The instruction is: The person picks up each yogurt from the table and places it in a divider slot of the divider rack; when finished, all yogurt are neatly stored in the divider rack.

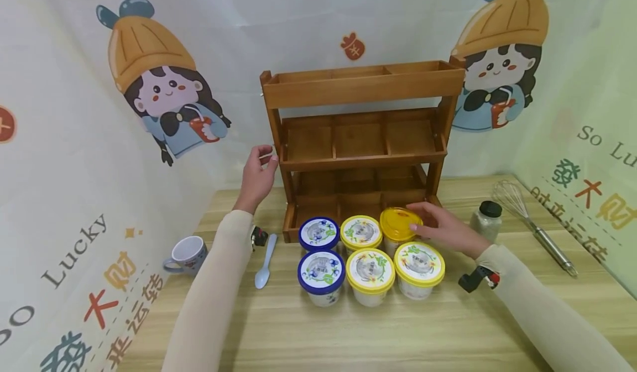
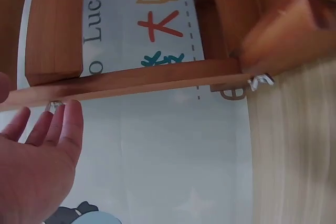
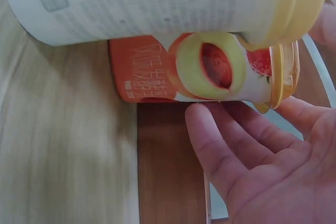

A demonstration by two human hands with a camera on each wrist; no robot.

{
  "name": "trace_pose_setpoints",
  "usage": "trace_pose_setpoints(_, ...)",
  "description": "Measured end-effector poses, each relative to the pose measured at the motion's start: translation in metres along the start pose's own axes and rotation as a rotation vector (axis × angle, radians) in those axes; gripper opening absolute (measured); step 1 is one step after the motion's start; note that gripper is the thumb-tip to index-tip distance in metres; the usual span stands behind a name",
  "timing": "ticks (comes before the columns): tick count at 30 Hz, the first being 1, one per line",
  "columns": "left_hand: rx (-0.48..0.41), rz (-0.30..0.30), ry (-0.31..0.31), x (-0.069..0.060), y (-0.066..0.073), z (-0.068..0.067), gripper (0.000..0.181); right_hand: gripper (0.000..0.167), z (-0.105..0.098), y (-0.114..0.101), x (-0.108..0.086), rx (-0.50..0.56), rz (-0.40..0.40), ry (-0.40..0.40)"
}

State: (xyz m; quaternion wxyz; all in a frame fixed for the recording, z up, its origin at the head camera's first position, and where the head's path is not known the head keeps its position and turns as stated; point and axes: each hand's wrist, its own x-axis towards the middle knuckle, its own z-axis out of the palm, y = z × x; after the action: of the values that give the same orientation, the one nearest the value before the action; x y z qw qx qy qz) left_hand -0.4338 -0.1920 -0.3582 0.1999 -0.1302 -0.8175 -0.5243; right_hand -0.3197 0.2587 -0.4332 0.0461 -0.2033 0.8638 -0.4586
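My right hand [image 1: 443, 228] is at the orange cup [image 3: 152, 72] with a clear yellow lid [image 1: 398, 224], thumb and fingers on either side of it. Fruit is printed on the cup's side, seen in the right wrist view. Beside it stand tubs with white-and-yellow lids [image 1: 419, 263] and two tubs with blue-rimmed lids [image 1: 321, 272]. My left hand [image 1: 259, 176] is beside the left post of the wooden shelf rack [image 1: 363, 89], its fingers loosely bent near the wood [image 2: 157, 77]. It holds nothing.
Left of the tubs lie a light-blue spoon [image 1: 266, 261] and a patterned mug [image 1: 189, 255]. On the right are a black-lidded jar [image 1: 486, 220] and a whisk [image 1: 539, 231]. Behind the rack hangs a printed cloth [image 1: 308, 24].
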Motion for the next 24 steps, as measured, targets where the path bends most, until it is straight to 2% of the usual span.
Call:
trace_pose_setpoints(6, -0.073, -0.002, 0.004, 0.016, 0.002, 0.0, 0.049, 0.07, 0.003, -0.003, -0.003, -0.027, -0.008, -0.007)
trace_pose_setpoints(11, -0.062, 0.002, 0.012, 0.025, 0.0, 0.0, 0.047, 0.071, 0.006, -0.003, -0.003, 0.003, -0.007, -0.002)
trace_pose_setpoints(19, -0.028, -0.037, 0.036, 0.039, 0.002, 0.0, 0.043, 0.068, 0.006, 0.001, -0.003, 0.015, 0.003, 0.033)
trace_pose_setpoints(24, 0.002, -0.043, 0.043, 0.041, -0.001, 0.0, 0.042, 0.068, 0.003, -0.003, -0.004, 0.028, 0.0, 0.055)
